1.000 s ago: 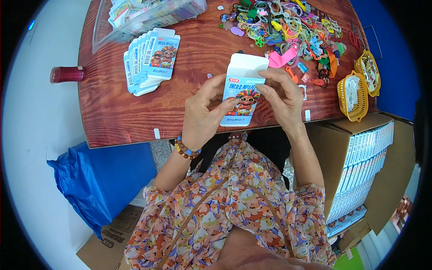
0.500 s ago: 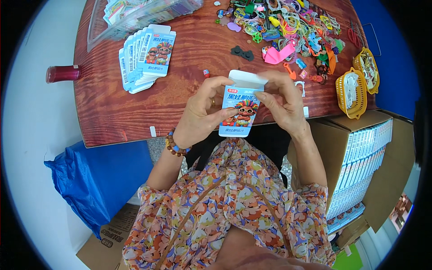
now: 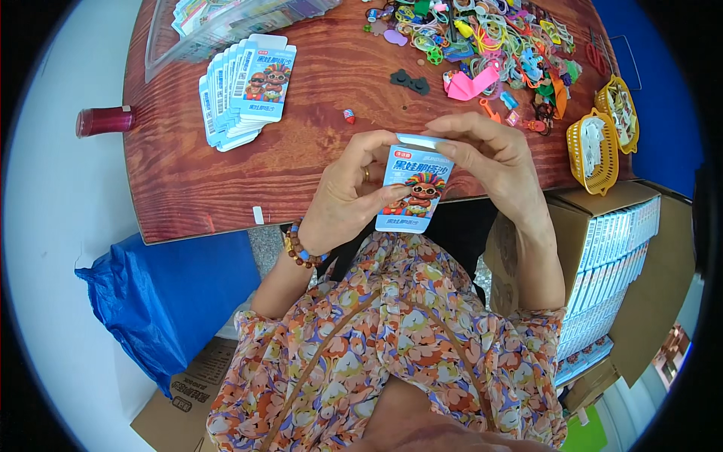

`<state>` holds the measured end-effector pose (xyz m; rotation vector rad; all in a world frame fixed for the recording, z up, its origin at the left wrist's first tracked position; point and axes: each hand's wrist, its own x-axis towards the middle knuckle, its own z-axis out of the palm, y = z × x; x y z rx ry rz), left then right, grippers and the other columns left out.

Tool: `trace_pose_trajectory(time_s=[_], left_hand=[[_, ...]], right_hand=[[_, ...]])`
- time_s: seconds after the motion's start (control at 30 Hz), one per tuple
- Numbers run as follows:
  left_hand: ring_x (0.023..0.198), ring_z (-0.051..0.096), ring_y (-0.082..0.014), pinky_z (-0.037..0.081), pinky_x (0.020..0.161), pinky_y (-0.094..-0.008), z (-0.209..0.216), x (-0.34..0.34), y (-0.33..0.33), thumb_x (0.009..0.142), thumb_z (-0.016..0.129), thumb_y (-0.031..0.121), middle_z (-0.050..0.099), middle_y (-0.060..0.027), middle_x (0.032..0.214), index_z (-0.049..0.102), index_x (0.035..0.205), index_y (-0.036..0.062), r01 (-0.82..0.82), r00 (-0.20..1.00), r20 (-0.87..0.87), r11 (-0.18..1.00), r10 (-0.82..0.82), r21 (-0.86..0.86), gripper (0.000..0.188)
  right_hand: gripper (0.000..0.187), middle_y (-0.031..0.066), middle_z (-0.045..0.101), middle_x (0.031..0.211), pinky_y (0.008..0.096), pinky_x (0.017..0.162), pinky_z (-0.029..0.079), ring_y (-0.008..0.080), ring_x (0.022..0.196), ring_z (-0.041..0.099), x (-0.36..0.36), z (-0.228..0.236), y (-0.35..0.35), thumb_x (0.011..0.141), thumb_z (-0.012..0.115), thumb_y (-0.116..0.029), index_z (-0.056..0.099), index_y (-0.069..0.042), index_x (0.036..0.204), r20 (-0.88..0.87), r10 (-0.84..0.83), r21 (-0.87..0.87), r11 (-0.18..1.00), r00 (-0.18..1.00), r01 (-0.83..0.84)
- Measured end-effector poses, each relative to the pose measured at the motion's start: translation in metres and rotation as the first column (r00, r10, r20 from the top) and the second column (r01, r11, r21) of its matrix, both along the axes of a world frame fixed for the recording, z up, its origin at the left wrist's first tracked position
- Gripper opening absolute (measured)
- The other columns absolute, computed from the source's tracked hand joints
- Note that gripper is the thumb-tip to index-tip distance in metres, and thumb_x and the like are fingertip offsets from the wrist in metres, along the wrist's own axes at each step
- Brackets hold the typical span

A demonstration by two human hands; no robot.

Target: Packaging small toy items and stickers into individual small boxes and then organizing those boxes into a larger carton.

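Note:
A small blue-and-white printed carton (image 3: 407,203) is held upright over the table's near edge. My left hand (image 3: 348,197) grips its left side, thumb across the printed front and fingers behind. At the carton's top, my right hand (image 3: 493,162) has thumb and fingers on the white flap (image 3: 420,141), which is folded over. Whether anything is inside the carton cannot be seen. To the left on the table lies a fanned stack of flat cartons (image 3: 245,94) with the same print.
Small colourful toys and bands (image 3: 489,45) are heaped at the far right, with red scissors (image 3: 599,56). Yellow baskets (image 3: 593,154) hold white packets. A clear plastic bin (image 3: 226,38) stands far left, near a dark red jar (image 3: 105,121). An open cardboard box (image 3: 640,301) of packed cartons sits right.
The carton's top flap stood up before and is now folded down under my right fingers. Both hands and the carton have shifted slightly to the right.

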<state>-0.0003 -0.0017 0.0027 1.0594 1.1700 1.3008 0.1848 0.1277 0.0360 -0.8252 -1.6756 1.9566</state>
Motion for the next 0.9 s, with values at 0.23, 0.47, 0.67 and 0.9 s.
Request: trace_pose_trajectory(time_s=[0.23,0.47,0.67,0.9], left_hand=[[0.098,0.065,-0.0172,0.054,0.083,-0.0313,-0.004,0.003,0.003,0.088,0.072,0.005,0.061,-0.0122,0.114,0.038,0.134,0.0073,0.025,0.998,0.062,0.999,-0.024,-0.024,0.057],[0.097,0.066,-0.0173,0.055,0.081,-0.0305,-0.002,0.004,0.000,0.086,0.072,0.001,0.062,-0.0135,0.112,0.035,0.135,0.0078,-0.013,0.992,0.119,0.992,0.028,-0.124,0.062],[0.098,0.064,-0.0143,0.055,0.082,-0.0293,0.005,0.004,0.003,0.089,0.069,0.001,0.061,-0.0107,0.114,0.037,0.144,0.0079,0.006,0.995,0.102,0.984,0.012,-0.176,0.064],[0.106,0.061,-0.0126,0.052,0.090,-0.0302,-0.004,0.001,0.002,0.090,0.069,0.004,0.059,-0.0061,0.122,0.044,0.141,0.0061,0.053,0.992,0.120,0.997,-0.045,-0.062,0.057]], right_hand=[[0.021,0.0088,0.072,0.105,0.0271,0.087,0.053,0.0137,0.098,0.067,0.009,-0.001,0.000,0.091,0.062,0.005,0.072,0.002,0.109,0.125,-0.012,0.246,0.969,0.992,-0.019],[0.024,0.0133,0.072,0.112,0.0291,0.084,0.056,0.0187,0.101,0.069,0.008,0.005,0.001,0.087,0.064,0.006,0.072,0.001,0.109,0.181,0.060,0.504,0.852,0.982,-0.145],[0.031,0.0139,0.071,0.116,0.0319,0.084,0.057,0.0211,0.104,0.069,0.006,-0.002,-0.009,0.085,0.068,0.004,0.069,0.000,0.115,0.205,0.011,0.752,0.638,0.979,-0.165],[0.034,0.0155,0.070,0.118,0.0340,0.085,0.056,0.0265,0.106,0.069,0.008,-0.018,-0.013,0.081,0.071,0.002,0.069,0.000,0.115,0.100,-0.087,0.458,0.888,0.991,0.032]])
